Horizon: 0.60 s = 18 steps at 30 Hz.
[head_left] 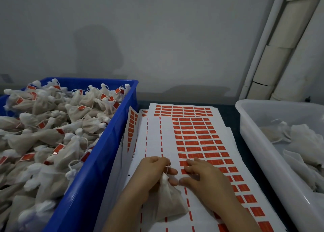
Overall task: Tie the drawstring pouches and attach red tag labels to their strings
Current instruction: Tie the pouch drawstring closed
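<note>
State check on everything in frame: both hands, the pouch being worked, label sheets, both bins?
left hand: closed on the pouch's neck and string
right hand: open, fingers spread flat on the label sheet
pouch: cinched at the neck, no red tag visible
label sheet: partly used, left columns stripped, red labels remain at right
blue bin: heaped with tied, red-tagged pouches
white bin: holds untagged pouches

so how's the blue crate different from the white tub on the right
The blue crate is heaped to its rim with tied pouches carrying red tags; the white tub is translucent and holds only a few pouches, none showing a red tag. The crate sits left of the label sheets, the tub right. Both are open plastic bins.
</note>
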{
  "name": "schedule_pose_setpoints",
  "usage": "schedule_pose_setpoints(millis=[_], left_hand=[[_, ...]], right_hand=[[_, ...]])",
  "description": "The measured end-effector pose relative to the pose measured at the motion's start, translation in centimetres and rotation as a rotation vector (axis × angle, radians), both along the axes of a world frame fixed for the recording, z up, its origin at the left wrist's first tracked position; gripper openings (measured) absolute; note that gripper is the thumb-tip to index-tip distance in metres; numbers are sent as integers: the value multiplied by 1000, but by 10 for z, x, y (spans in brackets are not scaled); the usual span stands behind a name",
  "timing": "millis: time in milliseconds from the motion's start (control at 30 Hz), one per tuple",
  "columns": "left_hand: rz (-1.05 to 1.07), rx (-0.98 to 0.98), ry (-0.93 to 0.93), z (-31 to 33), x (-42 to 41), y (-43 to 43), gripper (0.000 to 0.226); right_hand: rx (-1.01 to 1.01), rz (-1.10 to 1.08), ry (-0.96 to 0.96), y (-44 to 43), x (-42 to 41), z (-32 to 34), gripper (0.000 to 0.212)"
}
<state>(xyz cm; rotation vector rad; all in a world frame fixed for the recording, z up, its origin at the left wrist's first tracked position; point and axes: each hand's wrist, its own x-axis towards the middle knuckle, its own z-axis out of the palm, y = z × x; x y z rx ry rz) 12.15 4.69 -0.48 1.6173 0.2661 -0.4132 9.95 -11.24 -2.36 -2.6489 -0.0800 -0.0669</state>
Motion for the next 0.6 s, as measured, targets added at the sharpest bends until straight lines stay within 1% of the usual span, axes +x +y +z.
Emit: schedule_pose_setpoints(millis=[200, 433, 600], left_hand=[[9, -1, 3, 0, 0, -1, 13], [24, 3, -26, 3, -3, -1, 10], [-18, -24, -48, 1, -3, -1, 17]], right_hand=[[29, -22, -65, 4, -2, 1, 32], [-61, -6, -116, 5, -3, -1, 35], [-20, -48, -165, 5, -2, -5, 32]])
